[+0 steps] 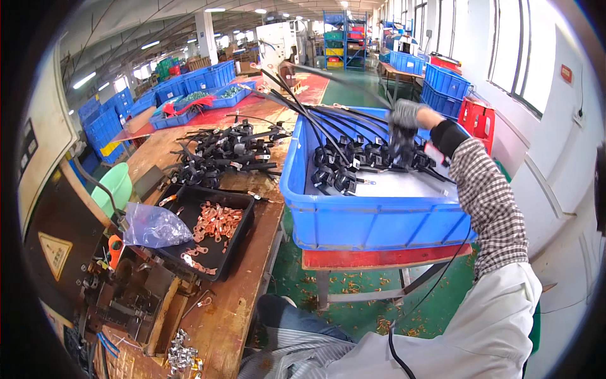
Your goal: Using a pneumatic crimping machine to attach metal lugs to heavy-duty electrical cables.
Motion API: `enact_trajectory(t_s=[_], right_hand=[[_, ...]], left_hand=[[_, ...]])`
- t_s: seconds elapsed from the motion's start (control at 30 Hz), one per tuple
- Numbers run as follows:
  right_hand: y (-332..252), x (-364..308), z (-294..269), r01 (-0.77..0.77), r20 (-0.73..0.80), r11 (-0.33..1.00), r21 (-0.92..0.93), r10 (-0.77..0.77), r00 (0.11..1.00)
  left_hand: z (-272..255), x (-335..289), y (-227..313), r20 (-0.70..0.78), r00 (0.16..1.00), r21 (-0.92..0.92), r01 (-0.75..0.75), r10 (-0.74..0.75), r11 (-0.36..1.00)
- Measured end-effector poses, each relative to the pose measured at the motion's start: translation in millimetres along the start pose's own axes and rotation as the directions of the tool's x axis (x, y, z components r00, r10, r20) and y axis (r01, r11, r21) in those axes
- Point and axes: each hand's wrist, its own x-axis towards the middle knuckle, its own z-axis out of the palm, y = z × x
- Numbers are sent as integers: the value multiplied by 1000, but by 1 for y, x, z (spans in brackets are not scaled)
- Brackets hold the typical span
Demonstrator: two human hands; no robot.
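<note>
My right hand (407, 115), in a grey glove with a checked sleeve behind it, reaches over the right side of a blue plastic crate (379, 221). Its fingers are closed round a black cable (353, 82), blurred by motion, that sticks out toward the far left. A smeared black fitting (402, 148) hangs just below the glove. Inside the crate, several black cables with moulded black fittings (346, 180) lie in rows on a white sheet (404, 185). Their cable ends rise over the crate's far left rim. My left hand is out of the picture.
Left of the crate is a wooden bench (252, 252) with a heap of black cable assemblies (221, 151), a black tray (237, 252) of copper lugs (218, 221), a plastic bag (154, 226) and a metal press (136, 297). A red stool (478, 120) stands beyond the crate.
</note>
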Motion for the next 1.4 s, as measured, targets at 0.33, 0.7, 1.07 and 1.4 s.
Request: enact_trajectory(t_s=[0.33,0.7,1.07,1.4], right_hand=[[41,108,134,623,555,519,-585,-304,774],[-51,80,45,276,-199,726,629,-193,961],[-321,-44,-31,804,135,589,85,-806,576],[-406,182,173,780,394,536,-324,-673,626]], left_hand=[[3,-44,-17,303,751,-209,653,-586,728],[-20,-41,-17,171,795,193,552,-582,811],[11,-68,-42,282,796,61,542,-535,838],[58,-140,-58,151,782,-320,617,-605,719]])
